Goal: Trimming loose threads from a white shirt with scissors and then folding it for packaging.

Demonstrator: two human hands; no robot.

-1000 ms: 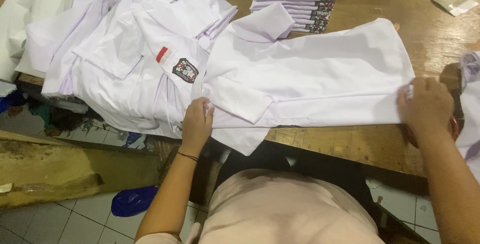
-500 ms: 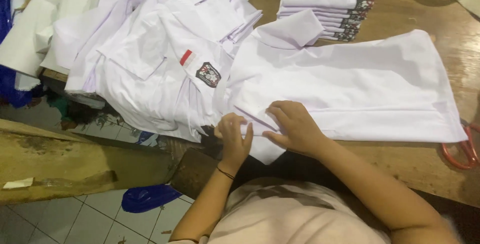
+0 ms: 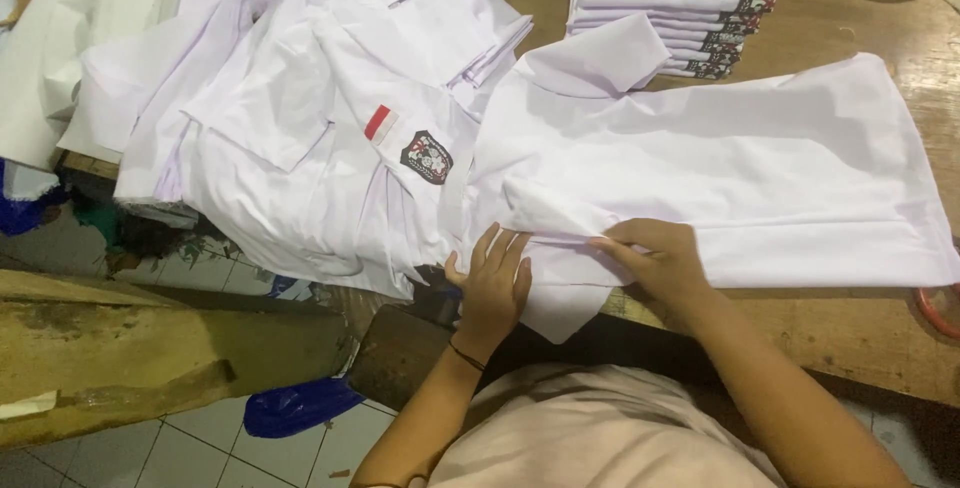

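Note:
A white shirt (image 3: 720, 168) lies spread flat on the wooden table (image 3: 850, 328), its collar toward the far side and one sleeve hanging over the near edge. My left hand (image 3: 492, 283) lies flat on the shirt's lower left part, fingers apart. My right hand (image 3: 655, 263) pinches a fold of the same shirt just to the right of it. To the left, a loose pile of white shirts (image 3: 300, 118) shows a red-and-white patch and a dark badge (image 3: 426, 157).
A neat stack of folded white shirts (image 3: 680, 3) sits at the far side of the table. A red round object (image 3: 940, 308) peeks in at the right edge. Below left are a wooden beam (image 3: 150, 348), blue plastic (image 3: 295, 406) and tiled floor.
My right hand has come in from the shirt's far right end to the lower left part beside my left hand, and now pinches a fold there. The view has shifted slightly.

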